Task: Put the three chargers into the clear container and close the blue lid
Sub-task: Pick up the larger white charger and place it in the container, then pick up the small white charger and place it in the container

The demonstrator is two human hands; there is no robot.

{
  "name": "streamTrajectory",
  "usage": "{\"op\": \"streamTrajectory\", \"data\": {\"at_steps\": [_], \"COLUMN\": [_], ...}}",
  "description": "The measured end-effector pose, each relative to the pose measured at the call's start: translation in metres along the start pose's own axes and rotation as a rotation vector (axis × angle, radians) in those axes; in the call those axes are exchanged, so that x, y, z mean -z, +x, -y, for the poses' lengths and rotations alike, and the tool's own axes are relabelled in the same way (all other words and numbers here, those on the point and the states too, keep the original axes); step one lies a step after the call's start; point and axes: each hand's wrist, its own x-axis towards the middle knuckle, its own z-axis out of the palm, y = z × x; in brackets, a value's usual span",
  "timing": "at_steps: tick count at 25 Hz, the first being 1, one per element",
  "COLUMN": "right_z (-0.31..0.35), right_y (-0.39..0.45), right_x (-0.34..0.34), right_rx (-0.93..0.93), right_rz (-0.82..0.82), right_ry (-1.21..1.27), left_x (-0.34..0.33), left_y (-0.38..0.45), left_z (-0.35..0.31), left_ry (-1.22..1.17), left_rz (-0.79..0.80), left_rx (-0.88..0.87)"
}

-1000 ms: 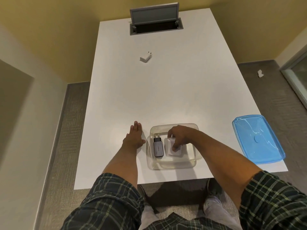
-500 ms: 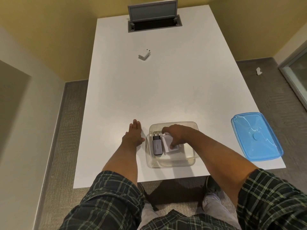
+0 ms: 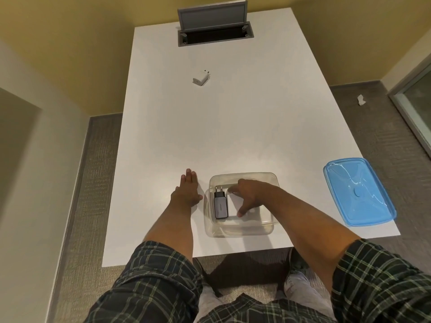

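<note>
head view, right hand (image 3: 248, 194) spread inside clear container (image 3: 242, 230), left hand (image 3: 187, 190) flat on table (image 3: 233, 124)

place: office meeting room | evidence: long white worktop (image 3: 233, 127) with a flip-up grey cable box (image 3: 213, 26) at its end, far beyond the fingers (image 3: 189, 176) | grey carpet (image 3: 93, 183) | mustard walls (image 3: 93, 43) | glass door frame (image 3: 410, 108) to their right
</note>
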Motion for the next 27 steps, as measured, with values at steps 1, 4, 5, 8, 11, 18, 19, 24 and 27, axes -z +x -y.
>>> {"op": "streamTrajectory", "data": {"at_steps": [1,4,5,8,11,18,19,24,27], "right_z": [0.0,-0.001,0.0,0.003,0.009,0.012,0.012,0.007,-0.003], "right_y": [-0.001,-0.003,-0.003,-0.005,-0.01,-0.013,-0.011,0.009,0.028], "right_x": [0.0,-0.001,0.0,0.009,0.02,0.035,0.039,0.058,0.074], "right_rx": [0.008,0.036,0.051,0.08,0.188,0.424,0.411,0.219,0.092], "right_rz": [0.006,0.004,0.007,0.019,-0.093,-0.475,-0.527,-0.686,-0.664], "right_ry": [-0.005,-0.002,-0.017,-0.175,-0.428,-0.409,-0.381,-0.191,-0.098], "left_x": [0.0,0.001,0.001,0.001,0.004,0.011,0.011,0.018,0.026], "left_y": [0.0,0.002,0.002,0.002,0.003,0.005,0.006,0.016,0.026], "left_z": [0.0,0.0,0.0,0.0,0.001,0.002,0.004,0.016,0.013], "left_ry": [0.0,0.008,0.009,0.017,0.056,0.138,0.168,0.217,0.128], "left_rz": [0.004,0.008,0.006,0.008,0.022,-0.006,-0.032,-0.123,-0.225], "left_rx": [0.001,0.001,0.0,0.003,0.006,-0.008,-0.022,-0.098,-0.11]}}
